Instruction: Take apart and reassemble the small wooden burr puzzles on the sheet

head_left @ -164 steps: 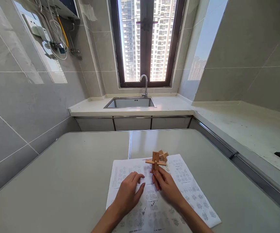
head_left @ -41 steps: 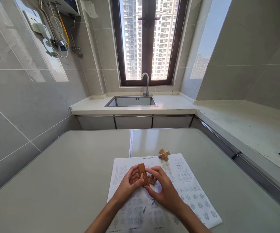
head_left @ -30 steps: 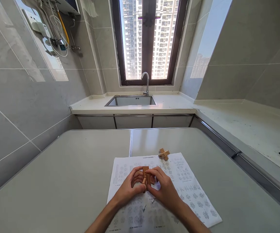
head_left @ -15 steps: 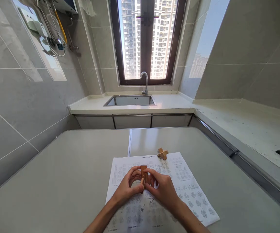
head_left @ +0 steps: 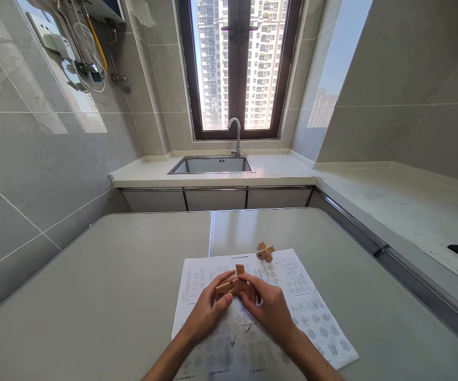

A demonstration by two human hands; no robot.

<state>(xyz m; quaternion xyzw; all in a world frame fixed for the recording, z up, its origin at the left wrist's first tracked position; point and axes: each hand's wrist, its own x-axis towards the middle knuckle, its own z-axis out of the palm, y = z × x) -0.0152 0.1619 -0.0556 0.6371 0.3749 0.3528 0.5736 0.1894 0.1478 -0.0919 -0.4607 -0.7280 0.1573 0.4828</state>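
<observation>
Small notched wooden puzzle pieces (head_left: 232,286) are held between my two hands, just above a printed sheet. My left hand (head_left: 210,302) pinches the left end of a piece lying sideways, thumb below and fingers above. My right hand (head_left: 266,302) is closed around the right side, where another piece sticks up away from me. Fingers hide part of how the pieces meet. Beneath them lies the printed paper sheet (head_left: 308,317), covered in small diagrams. At its top edge sits a cross-shaped wooden puzzle (head_left: 265,252), touched by neither hand.
The sheet rests on a pale table (head_left: 106,296) with a seam down its middle. Beyond stands a counter (head_left: 276,165) with a steel sink (head_left: 213,165) and a faucet (head_left: 237,136) under a window. Another counter (head_left: 411,206) runs along the right.
The wooden pieces have turned between my hands: one now lies sideways with its left end in my left fingers, and another points away from me. The cross-shaped puzzle stays put.
</observation>
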